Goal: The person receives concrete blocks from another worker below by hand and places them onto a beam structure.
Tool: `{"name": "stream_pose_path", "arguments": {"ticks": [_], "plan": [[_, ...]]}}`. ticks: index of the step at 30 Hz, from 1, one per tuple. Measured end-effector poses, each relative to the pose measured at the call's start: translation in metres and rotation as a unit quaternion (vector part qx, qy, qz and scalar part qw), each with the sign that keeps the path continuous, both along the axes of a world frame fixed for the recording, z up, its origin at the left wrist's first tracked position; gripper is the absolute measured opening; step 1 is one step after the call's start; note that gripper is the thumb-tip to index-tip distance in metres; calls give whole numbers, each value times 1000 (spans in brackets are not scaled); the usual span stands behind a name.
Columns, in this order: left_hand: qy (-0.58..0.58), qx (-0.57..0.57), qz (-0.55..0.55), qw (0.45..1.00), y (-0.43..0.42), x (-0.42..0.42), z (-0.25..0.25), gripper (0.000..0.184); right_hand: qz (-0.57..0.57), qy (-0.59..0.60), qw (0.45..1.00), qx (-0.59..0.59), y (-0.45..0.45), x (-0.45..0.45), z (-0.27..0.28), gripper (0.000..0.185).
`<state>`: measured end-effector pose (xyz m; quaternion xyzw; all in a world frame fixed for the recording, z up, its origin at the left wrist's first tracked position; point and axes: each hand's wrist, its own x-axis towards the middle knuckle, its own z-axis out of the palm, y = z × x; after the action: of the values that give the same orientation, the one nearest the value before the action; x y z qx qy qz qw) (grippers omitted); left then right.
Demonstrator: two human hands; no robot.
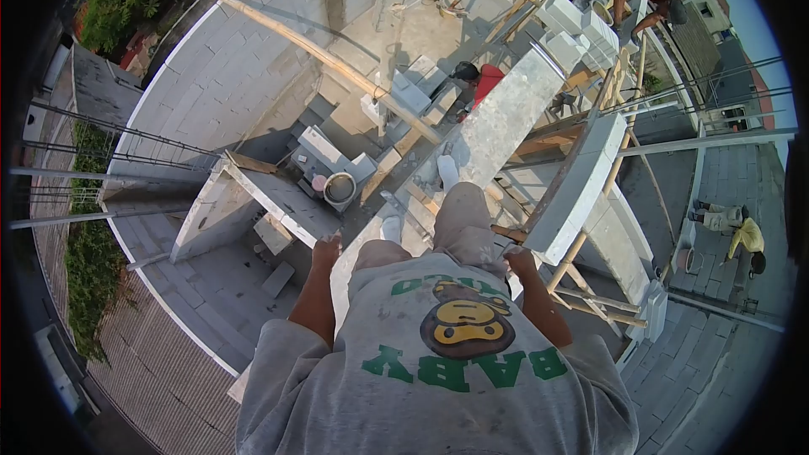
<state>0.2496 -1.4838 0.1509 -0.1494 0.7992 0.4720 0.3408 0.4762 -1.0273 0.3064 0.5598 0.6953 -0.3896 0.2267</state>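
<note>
Left hand [327, 248] at 8 o'clock, near partition wall [268, 201] at 9 o'clock; right hand [518, 259] at 4 o'clock, near block wall [577, 185] at 3 o'clock; cannot tell whether spread or pinching

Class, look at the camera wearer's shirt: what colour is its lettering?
Green lettering, shown best in the head view, the only one.

Single head-worn camera, facing forward and steeply down, wearer's grey shirt [354, 404] nearest, left hand [327, 249] and right hand [517, 259] just past it, block walls [227, 67] farther below, round wide-angle field
</note>
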Motion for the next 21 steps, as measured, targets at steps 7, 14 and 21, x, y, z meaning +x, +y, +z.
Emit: {"name": "stream_pose_path", "arguments": {"ticks": [7,14,21], "plan": [[-32,28,63,997,24,-16,41,35,54,59,996,33,39,-27,-28,18],[-9,76,34,996,39,-42,62,35,84,47,993,72,31,-29,-46,24],[7,46,31,998,38,-54,52,35,165,-20,979,120,26,8,-53,35]]}}
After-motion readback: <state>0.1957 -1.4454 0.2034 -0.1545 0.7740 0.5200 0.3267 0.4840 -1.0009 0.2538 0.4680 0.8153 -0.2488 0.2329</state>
